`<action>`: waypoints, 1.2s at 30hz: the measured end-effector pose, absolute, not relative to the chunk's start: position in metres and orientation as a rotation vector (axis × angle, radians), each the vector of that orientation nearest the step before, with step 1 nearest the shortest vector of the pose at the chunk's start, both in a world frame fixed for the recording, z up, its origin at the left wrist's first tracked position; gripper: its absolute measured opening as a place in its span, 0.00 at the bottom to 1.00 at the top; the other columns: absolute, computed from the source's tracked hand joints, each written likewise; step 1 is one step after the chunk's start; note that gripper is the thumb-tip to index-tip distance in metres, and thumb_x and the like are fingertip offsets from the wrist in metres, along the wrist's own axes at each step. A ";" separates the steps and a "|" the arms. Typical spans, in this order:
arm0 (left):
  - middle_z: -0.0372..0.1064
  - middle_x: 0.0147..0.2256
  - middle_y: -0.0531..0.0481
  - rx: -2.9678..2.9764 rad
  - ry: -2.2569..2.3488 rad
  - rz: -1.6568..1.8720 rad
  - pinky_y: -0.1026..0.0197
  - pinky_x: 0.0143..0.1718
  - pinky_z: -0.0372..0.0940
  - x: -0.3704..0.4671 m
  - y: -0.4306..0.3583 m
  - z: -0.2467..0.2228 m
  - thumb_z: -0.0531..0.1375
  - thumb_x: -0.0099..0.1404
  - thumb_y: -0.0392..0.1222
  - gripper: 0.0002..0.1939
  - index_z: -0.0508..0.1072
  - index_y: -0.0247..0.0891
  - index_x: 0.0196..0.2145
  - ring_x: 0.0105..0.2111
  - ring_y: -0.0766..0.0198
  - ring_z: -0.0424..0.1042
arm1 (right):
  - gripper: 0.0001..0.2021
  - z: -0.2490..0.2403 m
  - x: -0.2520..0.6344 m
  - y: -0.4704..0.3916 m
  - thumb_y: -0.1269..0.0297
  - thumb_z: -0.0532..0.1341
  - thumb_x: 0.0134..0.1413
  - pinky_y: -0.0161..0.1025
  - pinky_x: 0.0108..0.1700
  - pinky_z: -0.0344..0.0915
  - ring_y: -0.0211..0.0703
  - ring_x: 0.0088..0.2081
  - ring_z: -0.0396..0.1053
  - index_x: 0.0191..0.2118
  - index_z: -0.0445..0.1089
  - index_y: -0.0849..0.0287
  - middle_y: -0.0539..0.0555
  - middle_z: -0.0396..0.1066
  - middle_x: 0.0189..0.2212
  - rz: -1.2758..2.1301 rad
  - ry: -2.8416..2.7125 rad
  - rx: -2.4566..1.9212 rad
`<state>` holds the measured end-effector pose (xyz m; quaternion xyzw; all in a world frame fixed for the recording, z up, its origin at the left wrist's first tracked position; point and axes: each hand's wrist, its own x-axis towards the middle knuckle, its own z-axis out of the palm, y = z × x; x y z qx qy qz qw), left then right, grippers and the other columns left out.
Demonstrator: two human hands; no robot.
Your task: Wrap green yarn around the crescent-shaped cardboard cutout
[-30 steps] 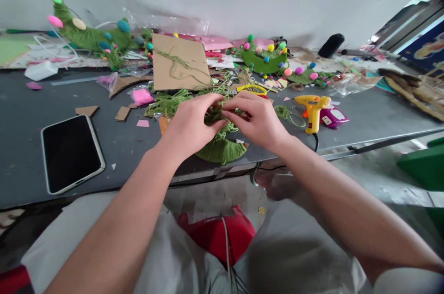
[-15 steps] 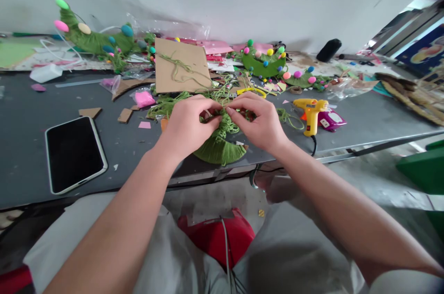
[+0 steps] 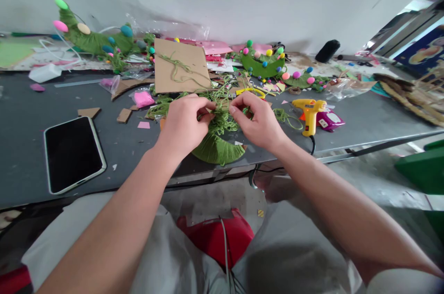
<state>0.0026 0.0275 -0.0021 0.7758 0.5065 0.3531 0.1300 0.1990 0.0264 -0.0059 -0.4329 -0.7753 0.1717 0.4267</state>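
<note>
A tangle of green yarn [image 3: 224,123] lies between my hands at the middle of the table. My left hand [image 3: 185,120] pinches the yarn from the left, thumb and fingers close together. From the right, my right hand [image 3: 255,120] has its thumb and forefinger closed at the yarn's other side. Just below, near the table edge, rests a crescent wrapped in green yarn [image 3: 219,150], with bare cardboard showing at its right tip. More loose green yarn [image 3: 159,108] spreads left, partly behind my left hand.
A yellow glue gun [image 3: 308,113] stands at right beside a purple packet [image 3: 331,119]. At left lies a tablet [image 3: 74,153]. Behind are a cardboard square [image 3: 180,65], yellow scissors [image 3: 255,92] and finished-looking crescents [image 3: 262,65] with coloured balls. Scraps and a pink bag [image 3: 143,99] lie around.
My hands have moved slightly apart, and the yarn tangle between them looks looser. The crescent stays in place below.
</note>
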 end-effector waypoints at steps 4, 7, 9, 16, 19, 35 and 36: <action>0.79 0.32 0.47 2.259 1.490 1.004 0.59 0.33 0.66 0.001 0.027 0.000 0.62 0.59 0.33 0.11 0.81 0.37 0.40 0.29 0.59 0.75 | 0.04 -0.005 0.201 0.029 0.70 0.58 0.60 0.39 0.38 0.60 0.40 0.34 0.64 0.33 0.66 0.58 0.52 0.68 0.31 0.433 -1.935 -1.125; 0.78 0.33 0.47 2.303 1.497 1.011 0.59 0.32 0.65 -0.001 0.027 0.001 0.62 0.59 0.33 0.10 0.81 0.38 0.38 0.29 0.59 0.74 | 0.04 -0.006 0.201 0.030 0.70 0.58 0.60 0.39 0.37 0.59 0.40 0.33 0.63 0.32 0.64 0.58 0.52 0.68 0.30 0.431 -1.934 -1.150; 0.78 0.33 0.47 2.330 1.510 1.020 0.59 0.31 0.64 -0.002 0.027 0.000 0.61 0.59 0.32 0.10 0.81 0.37 0.38 0.29 0.59 0.74 | 0.04 -0.007 0.201 0.030 0.70 0.58 0.60 0.39 0.37 0.59 0.40 0.32 0.62 0.32 0.64 0.58 0.51 0.66 0.30 0.419 -1.941 -1.160; 0.77 0.31 0.48 2.358 1.572 1.018 0.59 0.31 0.64 -0.006 0.029 -0.001 0.58 0.58 0.32 0.11 0.81 0.38 0.34 0.29 0.59 0.74 | 0.06 -0.009 0.208 0.036 0.72 0.57 0.60 0.40 0.38 0.59 0.42 0.34 0.63 0.31 0.62 0.57 0.53 0.67 0.31 0.280 -1.986 -1.161; 0.77 0.30 0.49 2.297 1.623 1.028 0.58 0.33 0.66 -0.015 0.031 0.001 0.59 0.58 0.32 0.10 0.81 0.38 0.33 0.28 0.60 0.73 | 0.06 -0.008 0.219 0.040 0.72 0.57 0.59 0.40 0.37 0.58 0.43 0.34 0.63 0.31 0.62 0.57 0.53 0.66 0.30 0.188 -1.982 -1.191; 0.78 0.30 0.48 1.997 1.734 1.040 0.52 0.36 0.71 -0.033 0.047 -0.007 0.64 0.56 0.39 0.07 0.81 0.40 0.33 0.29 0.55 0.75 | 0.06 -0.007 0.233 0.037 0.67 0.60 0.60 0.40 0.34 0.56 0.40 0.30 0.60 0.31 0.64 0.58 0.51 0.66 0.28 0.320 -1.896 -1.260; 0.79 0.34 0.46 2.040 1.714 0.993 0.51 0.39 0.71 -0.031 0.045 -0.005 0.63 0.57 0.38 0.09 0.81 0.40 0.35 0.33 0.52 0.77 | 0.06 -0.006 0.231 0.035 0.67 0.60 0.60 0.39 0.33 0.56 0.39 0.29 0.59 0.32 0.65 0.58 0.51 0.67 0.28 0.358 -1.889 -1.263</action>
